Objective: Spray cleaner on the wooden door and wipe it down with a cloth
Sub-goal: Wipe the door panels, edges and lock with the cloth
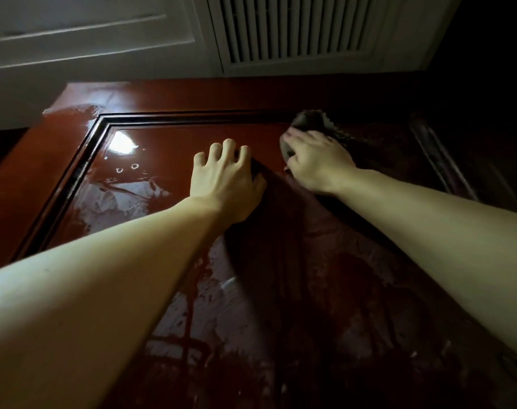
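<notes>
White paneled ceiling [83, 33] overhead, lit. White slatted vent grille [295, 28] set in it, toward the right. Room dim; far right side in deep shadow [493, 69].

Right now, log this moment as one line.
phase: wiping | right hand: presses cloth on door | left hand: braced on panel | wet streaks lower left

From my remote feed I see a dim, wide-angle view where a bright glare spot [122, 143] burns on the glossy wooden door [174, 143], the right side sinks into near-black shadow, forearms cast dark shadows, and straight edges bow toward the margins.
</notes>
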`<act>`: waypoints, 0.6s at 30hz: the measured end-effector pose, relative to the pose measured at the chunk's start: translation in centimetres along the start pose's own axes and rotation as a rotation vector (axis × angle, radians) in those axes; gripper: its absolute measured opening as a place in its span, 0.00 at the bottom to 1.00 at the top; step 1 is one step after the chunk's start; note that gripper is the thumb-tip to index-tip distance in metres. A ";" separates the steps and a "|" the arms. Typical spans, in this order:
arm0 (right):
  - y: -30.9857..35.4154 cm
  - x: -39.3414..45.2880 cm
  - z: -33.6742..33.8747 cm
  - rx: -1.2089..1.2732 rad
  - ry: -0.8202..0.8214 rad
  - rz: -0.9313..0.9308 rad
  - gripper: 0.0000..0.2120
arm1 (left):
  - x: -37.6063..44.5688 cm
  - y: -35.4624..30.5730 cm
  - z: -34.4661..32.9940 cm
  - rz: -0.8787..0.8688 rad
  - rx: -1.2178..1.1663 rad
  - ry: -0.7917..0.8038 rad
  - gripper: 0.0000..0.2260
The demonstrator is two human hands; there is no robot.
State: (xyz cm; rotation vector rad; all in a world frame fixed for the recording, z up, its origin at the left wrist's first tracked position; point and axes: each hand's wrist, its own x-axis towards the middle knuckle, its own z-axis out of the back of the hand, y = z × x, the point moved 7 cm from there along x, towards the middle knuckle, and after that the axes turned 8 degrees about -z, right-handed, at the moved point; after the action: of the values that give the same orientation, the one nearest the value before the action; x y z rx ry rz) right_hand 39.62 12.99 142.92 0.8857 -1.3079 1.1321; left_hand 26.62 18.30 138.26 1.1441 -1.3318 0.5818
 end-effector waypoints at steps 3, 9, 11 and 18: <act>2.5 0.7 -0.6 0.004 0.065 0.078 0.25 | 0.3 -1.1 0.2 -0.008 0.012 -0.022 0.23; 2.0 2.6 -0.5 -0.004 0.066 0.068 0.25 | 0.9 -2.8 0.5 -0.028 0.015 -0.027 0.30; -0.4 3.0 0.1 -0.011 0.063 0.000 0.25 | 1.0 -3.3 0.6 -0.036 0.012 -0.015 0.29; -9.3 1.6 1.8 -0.009 0.031 -0.174 0.26 | 1.5 -5.4 0.3 -0.062 0.003 0.012 0.21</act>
State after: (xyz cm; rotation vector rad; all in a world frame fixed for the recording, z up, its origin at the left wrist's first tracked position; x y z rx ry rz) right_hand 47.93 9.10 145.74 0.9530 -1.1854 0.9994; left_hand 31.47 15.56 137.95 1.1782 -1.2811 0.5454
